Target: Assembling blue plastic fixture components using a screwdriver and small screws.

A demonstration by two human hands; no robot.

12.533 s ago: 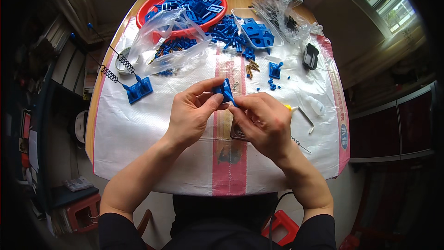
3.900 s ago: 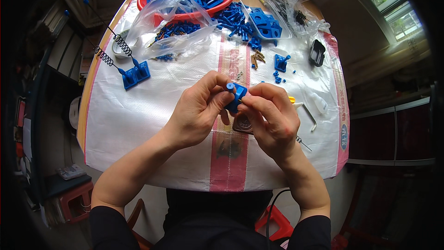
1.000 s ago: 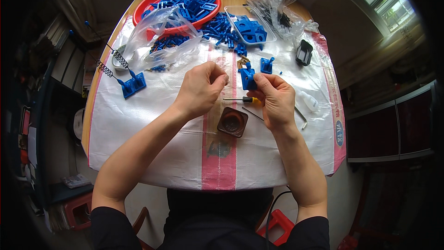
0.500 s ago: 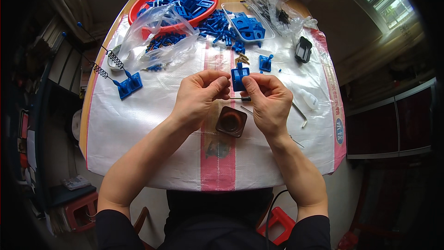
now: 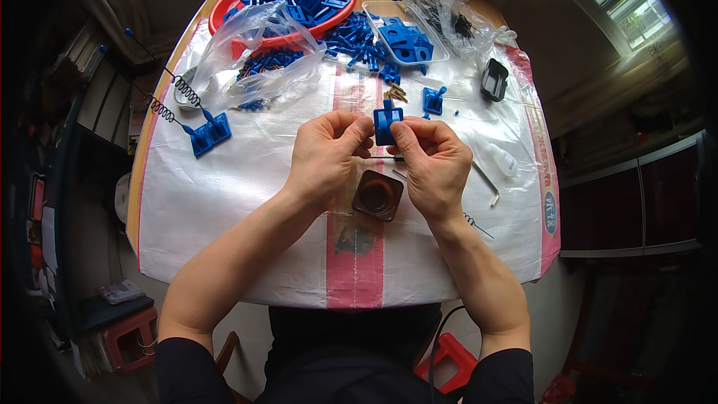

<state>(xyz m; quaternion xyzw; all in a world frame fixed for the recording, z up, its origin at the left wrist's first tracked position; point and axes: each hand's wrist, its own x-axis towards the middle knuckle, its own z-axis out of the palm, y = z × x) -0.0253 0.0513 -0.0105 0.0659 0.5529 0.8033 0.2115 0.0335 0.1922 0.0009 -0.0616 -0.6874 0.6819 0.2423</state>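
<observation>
I have the blue piece (image 5: pixel 383 133) in my right hand (image 5: pixel 434 168). My thumb is on its front, and my fingers are tucked in behind, so there is no gap but the piece itself. It stands up tall in my grip, with its stick at the top.

Here is what changed. One second ago, my left hand (image 5: pixel 325 151) was well away from the piece. Now it has come in close, right at the left edge. Its thumb and finger are pinched near each other. I can't tell if they touch the piece, or if they hold some tiny bit. The piece has turned too, so more of its front faces me. I think that helps the work: one hand keeps it steady, and the other is near enough to help.

A thin rod (image 5: pixel 383 157) lies just below the piece, partly behind my right hand. The brown box (image 5: pixel 378 211) sits lower, between my wrists. Brass bits (image 5: pixel 396 93) are just past the top of the piece. Another blue stand (image 5: pixel 433 101) is past my right fingers. The bottle (image 5: pixel 502 159) and bent rod (image 5: pixel 486 185) lie to their right.
</observation>
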